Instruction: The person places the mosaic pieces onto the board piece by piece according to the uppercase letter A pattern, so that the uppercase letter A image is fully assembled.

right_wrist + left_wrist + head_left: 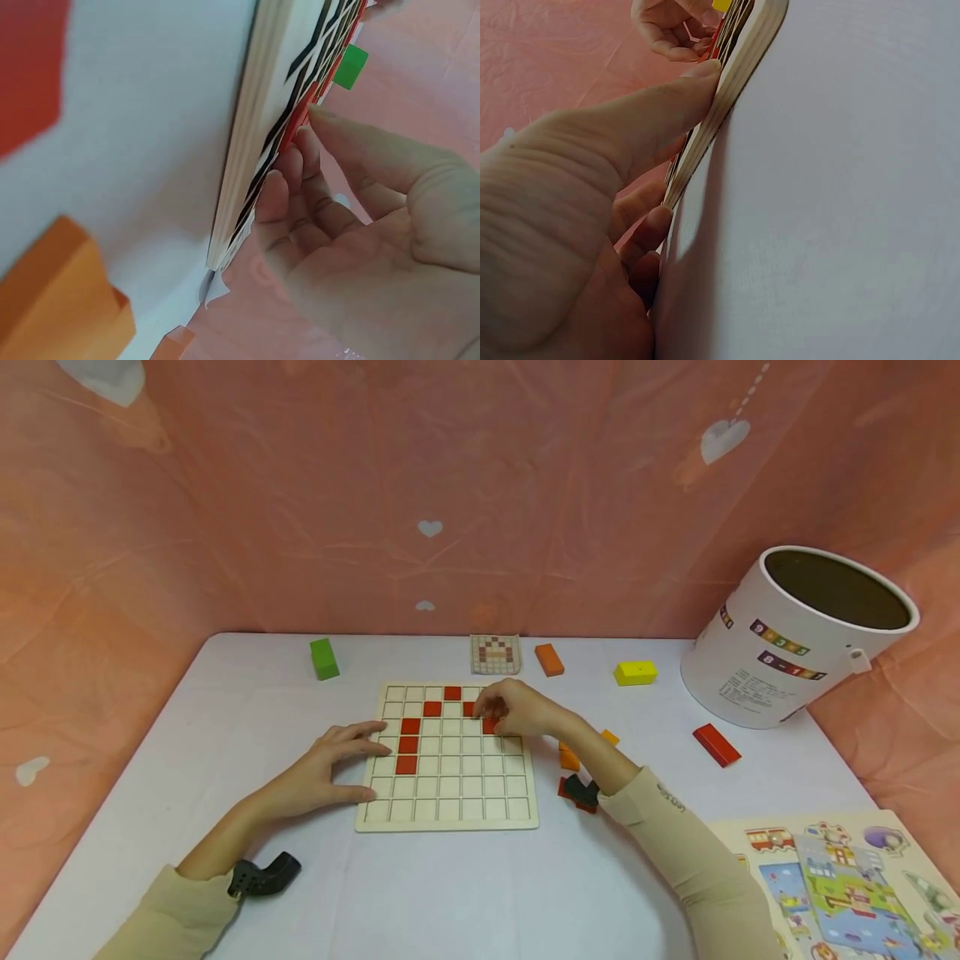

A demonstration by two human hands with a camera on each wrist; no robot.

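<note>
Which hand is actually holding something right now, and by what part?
The right hand presses a red tile into the grid board with its fingertips. The left hand steadies the board's left edge, thumb on its side.

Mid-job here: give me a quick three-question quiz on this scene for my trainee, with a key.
1. True or false: the left hand rests on the left edge of the grid board.
2. Which block lies nearest the white bucket? A) green block B) red block C) orange block
3. Fill in: the right hand has its fingertips on a ___ tile on the board.

Key
1. True: its fingers lie on the board's left edge and the thumb presses its side.
2. B.
3. Red; the fingers hide how it is gripped.
</note>
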